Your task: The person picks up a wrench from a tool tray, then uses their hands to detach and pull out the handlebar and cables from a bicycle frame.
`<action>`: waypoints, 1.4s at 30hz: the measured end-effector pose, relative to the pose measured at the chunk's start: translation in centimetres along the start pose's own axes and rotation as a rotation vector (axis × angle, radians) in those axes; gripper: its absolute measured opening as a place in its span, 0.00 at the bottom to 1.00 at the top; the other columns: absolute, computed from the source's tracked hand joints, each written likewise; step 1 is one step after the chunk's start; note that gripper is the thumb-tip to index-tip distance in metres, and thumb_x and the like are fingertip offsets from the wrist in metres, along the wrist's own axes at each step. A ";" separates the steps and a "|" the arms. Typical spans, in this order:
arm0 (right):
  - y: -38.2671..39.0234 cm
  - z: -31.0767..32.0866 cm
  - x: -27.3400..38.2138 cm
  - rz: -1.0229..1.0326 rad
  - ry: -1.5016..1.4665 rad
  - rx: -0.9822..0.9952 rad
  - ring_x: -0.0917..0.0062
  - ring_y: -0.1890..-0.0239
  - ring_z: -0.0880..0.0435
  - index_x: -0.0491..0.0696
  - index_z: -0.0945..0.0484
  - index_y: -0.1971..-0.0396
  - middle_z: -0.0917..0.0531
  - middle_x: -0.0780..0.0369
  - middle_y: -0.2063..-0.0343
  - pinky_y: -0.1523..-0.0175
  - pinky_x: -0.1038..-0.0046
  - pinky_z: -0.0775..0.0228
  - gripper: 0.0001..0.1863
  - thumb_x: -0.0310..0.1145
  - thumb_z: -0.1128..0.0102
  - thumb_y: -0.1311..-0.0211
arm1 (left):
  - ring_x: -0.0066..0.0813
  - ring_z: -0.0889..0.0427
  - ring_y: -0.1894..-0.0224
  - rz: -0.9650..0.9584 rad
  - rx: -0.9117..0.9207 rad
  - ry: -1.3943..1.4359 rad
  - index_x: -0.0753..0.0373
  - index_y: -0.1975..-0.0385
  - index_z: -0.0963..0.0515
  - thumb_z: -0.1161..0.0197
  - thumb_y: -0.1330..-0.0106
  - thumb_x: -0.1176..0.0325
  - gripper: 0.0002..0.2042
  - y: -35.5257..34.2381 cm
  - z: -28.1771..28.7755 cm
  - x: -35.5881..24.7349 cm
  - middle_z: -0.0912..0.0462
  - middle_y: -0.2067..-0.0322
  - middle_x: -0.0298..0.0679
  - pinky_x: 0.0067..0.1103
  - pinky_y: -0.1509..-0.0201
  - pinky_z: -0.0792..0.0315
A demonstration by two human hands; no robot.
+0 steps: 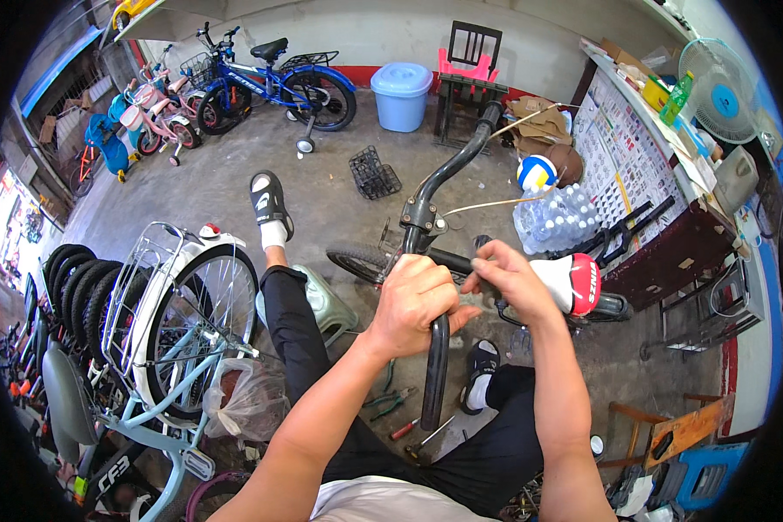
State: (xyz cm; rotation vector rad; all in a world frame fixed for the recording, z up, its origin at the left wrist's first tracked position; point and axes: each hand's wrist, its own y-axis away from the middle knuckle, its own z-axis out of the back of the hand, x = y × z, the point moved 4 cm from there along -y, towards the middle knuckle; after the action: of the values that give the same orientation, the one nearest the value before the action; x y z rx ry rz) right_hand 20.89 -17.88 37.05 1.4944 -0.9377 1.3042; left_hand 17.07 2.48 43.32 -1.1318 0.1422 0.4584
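A black bicycle handlebar (457,165) runs through the middle, held at its centre by a stem clamp (422,215). My left hand (413,298) is wrapped round the bar just on the near side of that clamp, and the bar's bare end (433,383) sticks out below the fist. Close beside it, my right hand (515,280) has its fingers bent and drawn together. What they pinch, if anything, is hidden. Thin cables (487,205) stick out past the clamp. Under my hands is the small bicycle with a red and white saddle (574,283); its front wheel (357,258) lies partly hidden.
Pliers (391,403) and a red-handled screwdriver (404,430) lie on the floor between my feet. A pale blue bicycle (161,418) and several tyres (87,291) crowd the left. A black basket (375,172) lies ahead; wrapped bottles (555,217) stand right, before a cabinet (626,148).
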 end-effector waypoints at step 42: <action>-4.0 4.9 2.6 0.203 0.214 -0.181 0.85 0.66 0.21 0.43 0.14 0.61 0.15 0.68 0.68 0.58 0.78 0.29 0.11 0.35 0.27 0.34 | 0.38 0.28 0.75 -0.007 0.022 -0.005 0.56 0.82 0.30 0.19 0.48 0.63 0.20 -0.3 -0.2 0.0 0.28 0.80 0.34 0.31 0.66 0.38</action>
State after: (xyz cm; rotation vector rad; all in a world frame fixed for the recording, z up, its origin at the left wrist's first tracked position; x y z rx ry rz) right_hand 26.50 -21.32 38.94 1.1202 -1.0558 1.4500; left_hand 17.24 2.24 43.49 -1.1090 0.1381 0.4524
